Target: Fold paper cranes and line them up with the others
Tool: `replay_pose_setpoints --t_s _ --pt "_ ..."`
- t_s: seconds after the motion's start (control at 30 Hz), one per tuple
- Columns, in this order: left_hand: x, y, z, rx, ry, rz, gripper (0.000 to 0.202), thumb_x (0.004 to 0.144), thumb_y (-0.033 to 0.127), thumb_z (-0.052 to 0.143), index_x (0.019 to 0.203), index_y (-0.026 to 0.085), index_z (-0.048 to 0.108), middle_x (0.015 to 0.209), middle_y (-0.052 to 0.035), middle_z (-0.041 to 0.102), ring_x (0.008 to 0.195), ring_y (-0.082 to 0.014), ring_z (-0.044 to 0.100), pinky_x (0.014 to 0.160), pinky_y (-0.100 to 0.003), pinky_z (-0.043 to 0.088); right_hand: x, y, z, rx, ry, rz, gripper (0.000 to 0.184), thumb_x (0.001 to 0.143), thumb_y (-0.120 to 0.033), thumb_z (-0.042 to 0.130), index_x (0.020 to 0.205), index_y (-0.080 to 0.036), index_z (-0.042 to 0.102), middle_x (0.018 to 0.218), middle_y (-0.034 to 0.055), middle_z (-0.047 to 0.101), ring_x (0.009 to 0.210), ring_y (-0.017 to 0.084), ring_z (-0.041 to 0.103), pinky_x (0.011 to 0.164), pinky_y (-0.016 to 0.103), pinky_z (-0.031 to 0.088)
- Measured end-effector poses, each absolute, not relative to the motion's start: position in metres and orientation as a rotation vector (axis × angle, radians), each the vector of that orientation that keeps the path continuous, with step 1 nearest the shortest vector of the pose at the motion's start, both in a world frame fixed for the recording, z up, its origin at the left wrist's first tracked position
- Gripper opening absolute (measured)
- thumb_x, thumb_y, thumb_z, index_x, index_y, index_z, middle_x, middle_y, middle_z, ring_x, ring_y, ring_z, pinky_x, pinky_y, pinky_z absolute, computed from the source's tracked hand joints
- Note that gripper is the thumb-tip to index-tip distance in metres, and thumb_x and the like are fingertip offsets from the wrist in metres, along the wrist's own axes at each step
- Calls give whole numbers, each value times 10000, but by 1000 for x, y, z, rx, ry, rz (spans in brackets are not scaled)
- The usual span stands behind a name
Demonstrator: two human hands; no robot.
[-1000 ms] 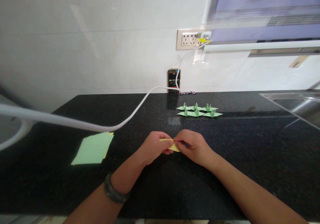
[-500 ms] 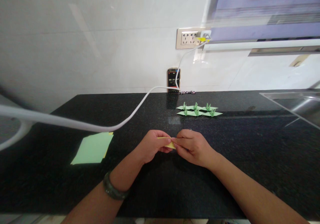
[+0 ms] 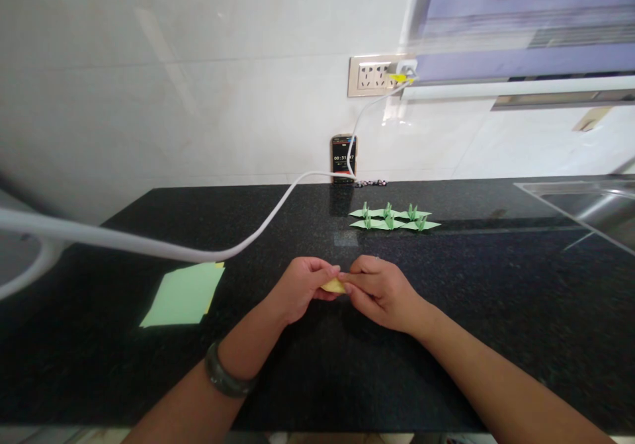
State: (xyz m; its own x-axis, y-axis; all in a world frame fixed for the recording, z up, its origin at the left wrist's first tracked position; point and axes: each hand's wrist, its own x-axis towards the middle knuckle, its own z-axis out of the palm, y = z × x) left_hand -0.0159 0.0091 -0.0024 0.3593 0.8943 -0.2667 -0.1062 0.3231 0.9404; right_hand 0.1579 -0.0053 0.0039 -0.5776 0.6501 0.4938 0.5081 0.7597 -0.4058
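My left hand (image 3: 302,288) and my right hand (image 3: 380,288) meet over the black counter (image 3: 496,298), both pinched on a small folded yellow paper (image 3: 333,286). Only a sliver of the paper shows between the fingertips; the rest is hidden by my fingers. A dark band sits on my left wrist (image 3: 225,378). Behind my hands, several finished green paper cranes (image 3: 391,218) stand in two short rows on the counter.
A stack of green and yellow paper sheets (image 3: 183,294) lies at the left. A phone (image 3: 342,158) leans on the tiled wall, with a white cable (image 3: 258,229) running across the counter. A wall socket (image 3: 374,76) is above. A steel sink (image 3: 590,209) sits far right.
My hands have closed in on the yellow paper, so less of it shows than before. Both hands have shifted slightly away from me. Nothing else has moved.
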Motion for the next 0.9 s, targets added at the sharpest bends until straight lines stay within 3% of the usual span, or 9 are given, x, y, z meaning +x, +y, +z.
replay_pose_setpoints --t_s 0.13,0.27,0.9 --pt "-15 8 -2 1082 974 816 256 656 357 621 693 106 592 684 -25 591 618 -109 561 571 -241 482 157 -1 3 -1014 -2007 520 218 831 -216 407 751 -162 602 700 34 537 653 119 501 593 243 398" --pt "-14 6 0 1203 1007 818 240 673 347 600 680 107 595 635 -11 572 597 -101 537 575 -231 462 156 2 0 -1061 -2040 681 177 803 -227 456 685 -156 568 655 10 529 612 103 490 566 223 385" --pt "-18 7 0 1677 1181 817 171 700 281 548 681 120 604 622 -17 582 567 -101 493 524 -211 383 156 2 -9 -1110 -1930 896 103 735 -233 529 692 -151 574 617 -12 491 534 80 425 476 197 336"
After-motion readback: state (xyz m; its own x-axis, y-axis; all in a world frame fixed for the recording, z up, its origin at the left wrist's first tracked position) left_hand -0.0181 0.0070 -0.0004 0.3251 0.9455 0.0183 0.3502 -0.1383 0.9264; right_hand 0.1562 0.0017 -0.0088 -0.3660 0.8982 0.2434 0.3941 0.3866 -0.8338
